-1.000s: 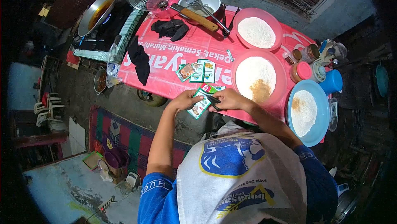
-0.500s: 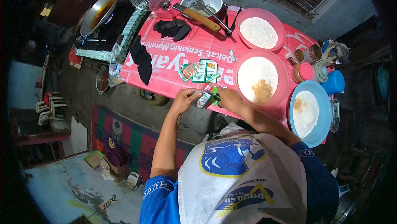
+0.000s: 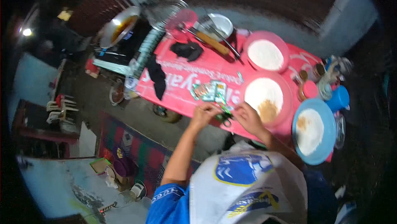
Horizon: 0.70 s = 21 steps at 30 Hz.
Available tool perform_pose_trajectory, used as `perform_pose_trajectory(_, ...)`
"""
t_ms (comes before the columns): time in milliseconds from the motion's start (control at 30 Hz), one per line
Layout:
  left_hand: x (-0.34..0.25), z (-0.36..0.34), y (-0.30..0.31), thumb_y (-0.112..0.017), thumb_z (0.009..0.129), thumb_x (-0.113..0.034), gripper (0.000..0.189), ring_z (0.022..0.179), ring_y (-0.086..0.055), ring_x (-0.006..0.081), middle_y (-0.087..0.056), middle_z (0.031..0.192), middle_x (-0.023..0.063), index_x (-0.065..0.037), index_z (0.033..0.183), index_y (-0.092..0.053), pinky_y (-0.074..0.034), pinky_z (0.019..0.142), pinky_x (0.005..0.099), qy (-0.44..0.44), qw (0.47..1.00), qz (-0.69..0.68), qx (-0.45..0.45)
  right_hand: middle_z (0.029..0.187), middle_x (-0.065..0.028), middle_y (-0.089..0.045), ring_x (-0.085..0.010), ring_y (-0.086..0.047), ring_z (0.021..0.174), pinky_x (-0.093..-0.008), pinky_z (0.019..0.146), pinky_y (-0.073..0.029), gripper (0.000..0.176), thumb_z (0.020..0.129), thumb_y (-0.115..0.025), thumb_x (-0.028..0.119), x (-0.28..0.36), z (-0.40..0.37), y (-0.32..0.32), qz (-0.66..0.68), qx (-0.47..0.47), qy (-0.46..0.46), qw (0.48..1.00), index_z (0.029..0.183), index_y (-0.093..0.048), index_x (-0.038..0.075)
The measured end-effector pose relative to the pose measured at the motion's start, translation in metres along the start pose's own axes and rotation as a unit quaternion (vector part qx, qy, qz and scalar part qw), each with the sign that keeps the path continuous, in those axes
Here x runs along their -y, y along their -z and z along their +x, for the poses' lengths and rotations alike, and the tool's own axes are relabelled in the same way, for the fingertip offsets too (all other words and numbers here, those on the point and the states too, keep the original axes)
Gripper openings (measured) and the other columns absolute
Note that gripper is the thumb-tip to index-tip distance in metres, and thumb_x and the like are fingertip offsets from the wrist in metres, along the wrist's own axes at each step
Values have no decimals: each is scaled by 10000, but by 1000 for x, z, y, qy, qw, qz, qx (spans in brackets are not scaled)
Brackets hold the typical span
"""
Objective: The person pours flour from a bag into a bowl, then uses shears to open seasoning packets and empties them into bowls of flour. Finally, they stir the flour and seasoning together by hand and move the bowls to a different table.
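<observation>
My left hand (image 3: 203,115) is over the table's front edge, its thumb and fingers pinched together. Whatever is in that pinch is too blurred to name. Opposite it, my right hand (image 3: 248,117) has its fingers drawn together beside the pink flour basin, and I cannot make out anything in them. Scissors (image 3: 226,122) with dark loop handles lie at the table edge between both hands. Just beyond my fingertips are a narrow green strip (image 3: 223,103) and several green seasoning sachets (image 3: 210,90).
A pink basin (image 3: 288,100) and a blue basin (image 3: 331,135) hold flour with brown powder on it; another pink basin (image 3: 285,54) holds plain flour. Jars (image 3: 309,88) and a blue cup (image 3: 340,98) stand at right. Black cloths (image 3: 156,76), a wooden-handled utensil (image 3: 213,43) and a wok (image 3: 112,32) are further left.
The scissors have left my right hand and lie at the table edge. My hands have come to face each other with fingers pinched. The whole view has shifted and blurred.
</observation>
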<state>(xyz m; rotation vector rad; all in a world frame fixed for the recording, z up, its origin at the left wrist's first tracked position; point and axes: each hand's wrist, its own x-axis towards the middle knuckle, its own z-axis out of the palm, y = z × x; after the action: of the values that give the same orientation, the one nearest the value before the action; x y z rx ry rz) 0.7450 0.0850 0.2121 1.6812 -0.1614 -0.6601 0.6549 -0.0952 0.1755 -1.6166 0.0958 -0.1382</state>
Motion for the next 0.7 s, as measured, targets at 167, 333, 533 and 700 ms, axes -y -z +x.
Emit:
perform_pose_trajectory(167,0,11,-67,-664,746,-145,126,602,-532,57,-599,646,14,-26,778,-636,-432,540,220,-98,989,42,98,771,-82,-514,-114,-531,633,-257,513,-435,159,741,-619,33,79,-20,50,-252,10,156,955,877,-537,18)
perform_pose_trajectory(333,-18,13,-130,-626,797,-170,146,611,-513,32,-599,702,-10,-50,879,-626,-400,529,192,-73,969,-52,228,705,-60,-524,-104,-509,610,-238,521,-419,124,725,-628,28,88,-49,98,-172,-54,120,976,799,-529,22)
perform_pose_trajectory(533,-20,-7,-195,-578,830,-268,375,758,-528,73,-583,928,-8,-102,1154,-487,-426,639,221,49,947,-214,235,629,-53,-531,-97,-522,497,-219,457,-463,132,823,-548,61,74,-81,159,11,-224,-25,974,768,-430,39)
perform_pose_trajectory(700,-4,-13,-239,-522,864,-258,262,792,-590,101,-603,954,14,-80,1057,-535,-502,609,218,127,927,-273,222,608,-33,-500,-93,-512,502,-214,439,-450,124,823,-552,80,53,-112,189,-34,-183,-68,980,804,-430,60)
